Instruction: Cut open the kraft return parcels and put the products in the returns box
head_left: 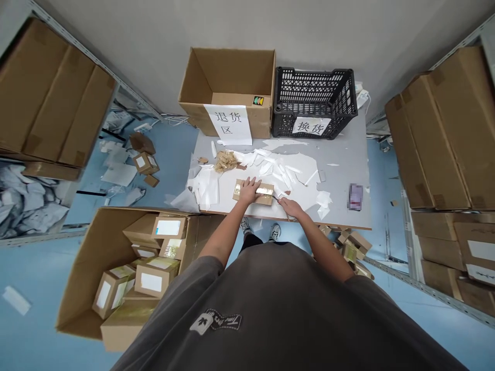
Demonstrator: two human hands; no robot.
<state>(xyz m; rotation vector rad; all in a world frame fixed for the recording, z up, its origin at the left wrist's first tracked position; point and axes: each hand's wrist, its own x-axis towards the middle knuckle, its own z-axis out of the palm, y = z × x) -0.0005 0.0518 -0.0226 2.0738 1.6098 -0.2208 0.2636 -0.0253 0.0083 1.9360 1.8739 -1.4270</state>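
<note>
A small brown cardboard box (266, 199) with shiny clear tape lies flat at the table's front edge. My left hand (249, 190) rests on top of its left half, fingers spread. Just right of the box is my right hand (289, 206), its fingers closed round a thin dark tool (276, 198) whose tip reaches the box's right end. What kind of tool it is cannot be made out. White paper scraps (270, 166) lie behind the box, with a crumpled tan wad (226, 161) at the back left.
At the table's back stand an open carton (228, 116) and a black crate (282, 121). A big carton (79, 268) of parcels is at my left. Shelves with boxes flank both sides. A blurred purple item (355, 197) lies on the right.
</note>
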